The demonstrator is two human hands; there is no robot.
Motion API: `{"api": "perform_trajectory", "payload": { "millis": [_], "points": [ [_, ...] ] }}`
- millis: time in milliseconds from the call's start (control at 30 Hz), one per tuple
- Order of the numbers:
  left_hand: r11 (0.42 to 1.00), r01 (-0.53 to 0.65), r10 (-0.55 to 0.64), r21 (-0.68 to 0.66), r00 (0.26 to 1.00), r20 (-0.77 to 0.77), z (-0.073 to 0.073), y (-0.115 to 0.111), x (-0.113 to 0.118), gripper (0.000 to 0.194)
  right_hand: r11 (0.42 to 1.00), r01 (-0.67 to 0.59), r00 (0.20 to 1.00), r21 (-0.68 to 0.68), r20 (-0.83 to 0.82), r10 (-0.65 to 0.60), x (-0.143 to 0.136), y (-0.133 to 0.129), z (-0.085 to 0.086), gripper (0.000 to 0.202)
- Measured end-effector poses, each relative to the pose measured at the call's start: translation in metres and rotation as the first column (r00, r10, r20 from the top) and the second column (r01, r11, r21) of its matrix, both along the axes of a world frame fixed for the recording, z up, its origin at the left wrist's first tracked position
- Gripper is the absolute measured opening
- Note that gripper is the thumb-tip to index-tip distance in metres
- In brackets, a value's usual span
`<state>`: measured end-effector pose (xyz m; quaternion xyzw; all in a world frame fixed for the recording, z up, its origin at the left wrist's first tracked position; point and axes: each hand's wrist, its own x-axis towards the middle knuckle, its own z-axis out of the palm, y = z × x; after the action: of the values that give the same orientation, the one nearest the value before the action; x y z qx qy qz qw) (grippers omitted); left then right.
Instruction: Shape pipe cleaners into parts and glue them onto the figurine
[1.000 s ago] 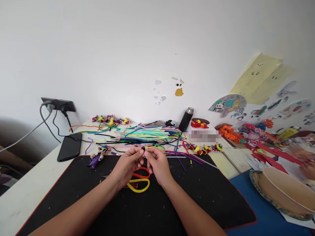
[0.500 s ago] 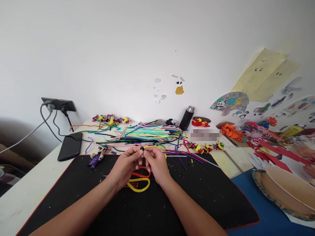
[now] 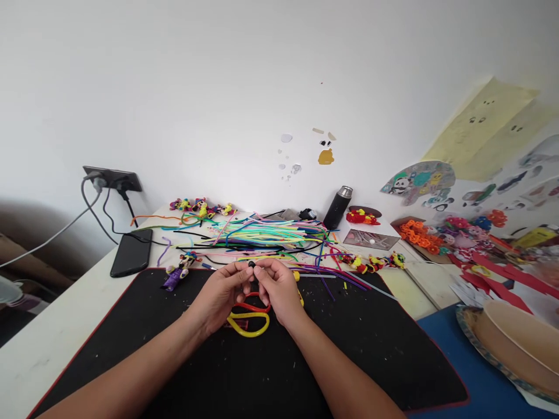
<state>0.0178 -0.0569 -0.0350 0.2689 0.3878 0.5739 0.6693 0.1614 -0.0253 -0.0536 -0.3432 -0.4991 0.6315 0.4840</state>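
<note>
A small black ball-like piece (image 3: 251,265) is pinched between the fingertips of both hands, above the far part of the black mat (image 3: 340,349). My left hand (image 3: 227,291) closes thumb and forefinger on it from the left. From the right, my right hand (image 3: 276,285) holds it the same way, the fingertips nearly meeting. Just below the hands lie scissors with red and yellow handles (image 3: 250,333); their blades are hidden behind my left hand. Beyond the hands lies a pile of colourful pipe cleaners (image 3: 266,234).
A small purple figure (image 3: 174,276) lies left of my hands, near a black phone (image 3: 131,253). At the back stand a black flask (image 3: 338,208) and a clear-fronted box (image 3: 371,239). More colourful figures (image 3: 369,263) lie at right, with a bowl (image 3: 524,337) beyond the mat.
The camera view has shifted slightly, so the surroundings sit a little further right. Both hands keep their pinch on the black piece, with barely any movement.
</note>
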Motion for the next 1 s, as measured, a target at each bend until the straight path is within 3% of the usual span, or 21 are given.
{"api": "perform_trajectory", "payload": {
  "millis": [200,333,433,467,533,600,633,700,767,867,1000],
  "points": [
    [1.0,0.006,-0.007,-0.02,0.999,-0.032,0.001,-0.004,-0.001,0.042,0.999,-0.034,0.999,-0.03,-0.016,0.034,-0.004,-0.004,0.003,0.033],
    [0.997,0.049,-0.054,-0.054,0.994,-0.096,0.009,-0.02,-0.006,0.045,0.997,-0.052,0.998,-0.062,-0.037,0.05,-0.004,-0.005,0.007,0.034],
    [0.994,0.093,-0.103,-0.049,0.963,-0.251,0.021,-0.03,-0.035,0.049,0.997,-0.016,0.999,-0.073,-0.041,0.013,-0.001,0.0,0.01,0.035],
    [0.999,0.052,-0.052,-0.008,0.942,-0.33,0.026,-0.031,-0.052,0.048,0.997,-0.006,0.999,-0.074,-0.043,0.003,0.0,0.002,0.011,0.035],
    [0.985,-0.116,0.165,0.128,0.853,-0.495,0.032,-0.027,-0.092,0.045,0.998,0.005,0.999,-0.07,-0.048,-0.008,0.0,0.007,0.012,0.036],
    [0.937,-0.256,0.348,0.238,0.638,-0.687,0.034,-0.018,-0.135,0.046,0.998,0.003,0.998,-0.066,-0.057,-0.007,-0.004,0.01,0.012,0.035],
    [0.935,-0.27,0.343,0.231,0.52,-0.782,0.033,-0.014,-0.154,0.048,0.998,-0.002,0.998,-0.066,-0.063,-0.002,-0.008,0.011,0.011,0.035],
    [0.971,-0.208,0.184,0.119,0.327,-0.927,0.027,-0.006,-0.184,0.053,0.997,-0.023,0.997,-0.073,-0.074,0.017,-0.016,0.009,0.009,0.034],
    [0.992,-0.123,0.057,0.034,0.196,-0.979,0.018,-0.001,-0.202,0.056,0.995,-0.051,0.996,-0.088,-0.078,0.044,-0.023,0.006,0.006,0.032],
    [0.995,-0.073,-0.054,-0.062,0.102,-0.993,0.004,0.001,-0.21,0.057,0.991,-0.074,0.995,-0.109,-0.068,0.067,-0.025,0.002,0.002,0.032],
    [0.983,-0.009,-0.183,-0.185,0.129,-0.975,-0.004,0.001,-0.207,0.059,0.991,-0.053,0.998,-0.124,-0.046,0.048,-0.019,0.002,-0.003,0.033]
  ]
}}
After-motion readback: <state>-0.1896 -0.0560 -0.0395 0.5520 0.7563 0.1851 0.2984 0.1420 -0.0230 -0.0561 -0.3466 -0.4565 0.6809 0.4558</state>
